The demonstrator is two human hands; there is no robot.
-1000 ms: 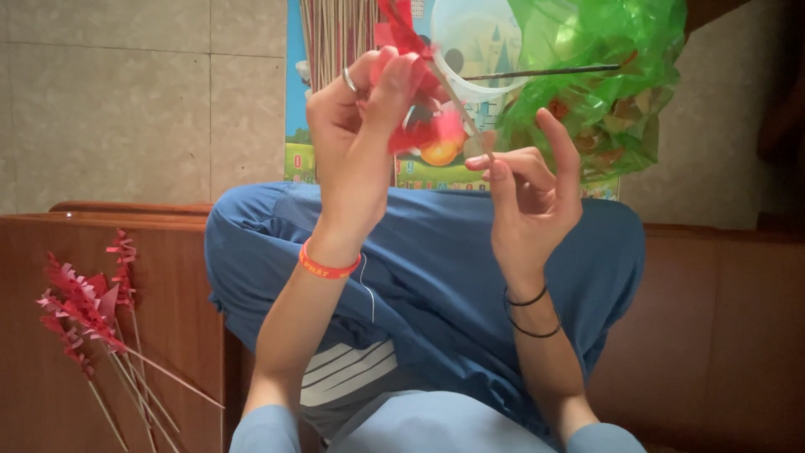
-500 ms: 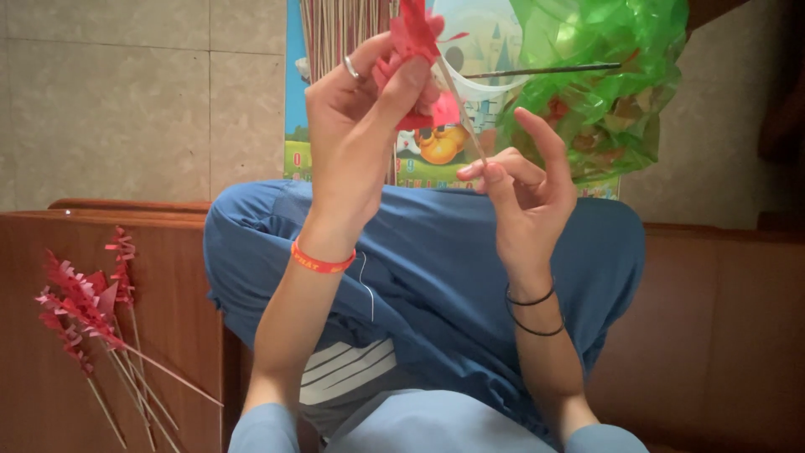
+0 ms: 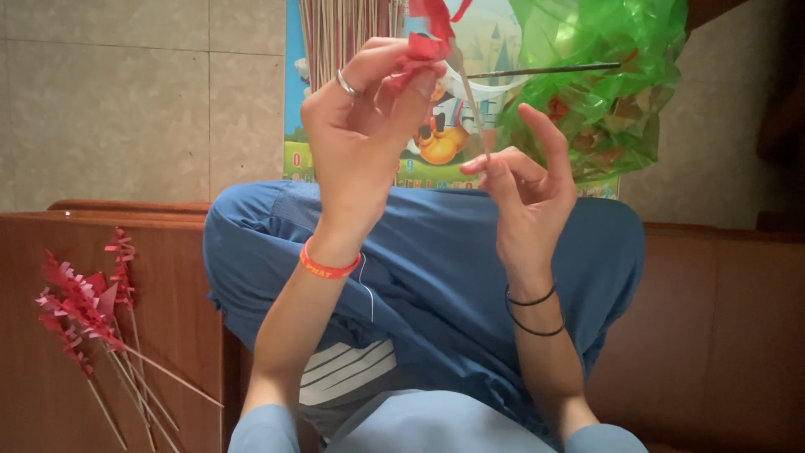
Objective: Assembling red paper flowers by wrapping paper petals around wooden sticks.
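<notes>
Left hand (image 3: 365,126) fingers pinch red paper flower (image 3: 428,38) on thin stick (image 3: 471,101); right hand (image 3: 528,189) fingers grip stick's lower end.

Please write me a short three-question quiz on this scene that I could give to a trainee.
1. True or false: the left hand pinches a piece of red paper at the top of a thin stick.
2. Which part of the stick does the right hand hold? A) the lower end, B) the top end, C) no part of it.
3. What lies to the left on the brown wooden surface?

Key
1. True.
2. A: thumb and forefinger meet at the lower end.
3. A bunch of finished red paper flowers on sticks, lying apart from both hands.
</notes>
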